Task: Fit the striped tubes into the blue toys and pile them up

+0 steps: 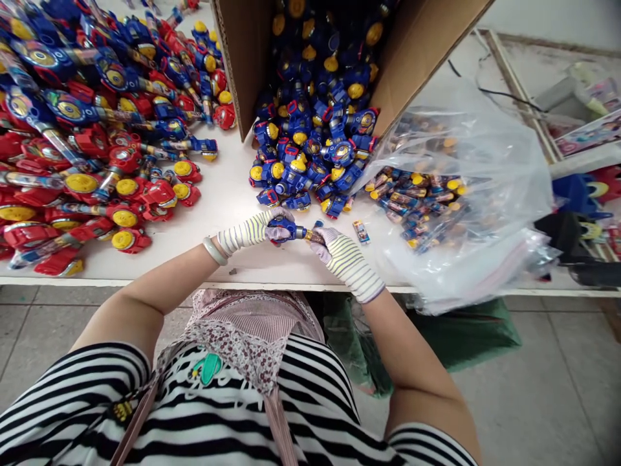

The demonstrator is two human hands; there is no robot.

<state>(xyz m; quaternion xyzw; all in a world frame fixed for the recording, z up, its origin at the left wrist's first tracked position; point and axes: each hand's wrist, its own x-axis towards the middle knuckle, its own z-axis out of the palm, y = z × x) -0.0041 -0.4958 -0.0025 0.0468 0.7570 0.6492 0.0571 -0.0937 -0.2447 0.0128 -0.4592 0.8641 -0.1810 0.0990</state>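
Note:
Both my hands wear striped knit gloves above the white table's front edge (218, 283). My left hand (266, 229) grips the body of a blue plastic toy (286, 229), and my right hand (334, 251) holds its gold-and-clear tube end. A small printed packet (361, 232) lies just beyond my right hand. A heap of blue toys with yellow discs (295, 152) spills from a cardboard box (245, 52) ahead of my hands. Red toys (97, 188) lie heaped to the left, and a clear plastic bag (466, 162) holding small tubes lies to the right.
A green bag (460, 340) sits under the table on the tiled floor. Dark and blue objects (572, 200) and printed cards (587, 136) lie beyond the table's right side. My torso is close against the front edge.

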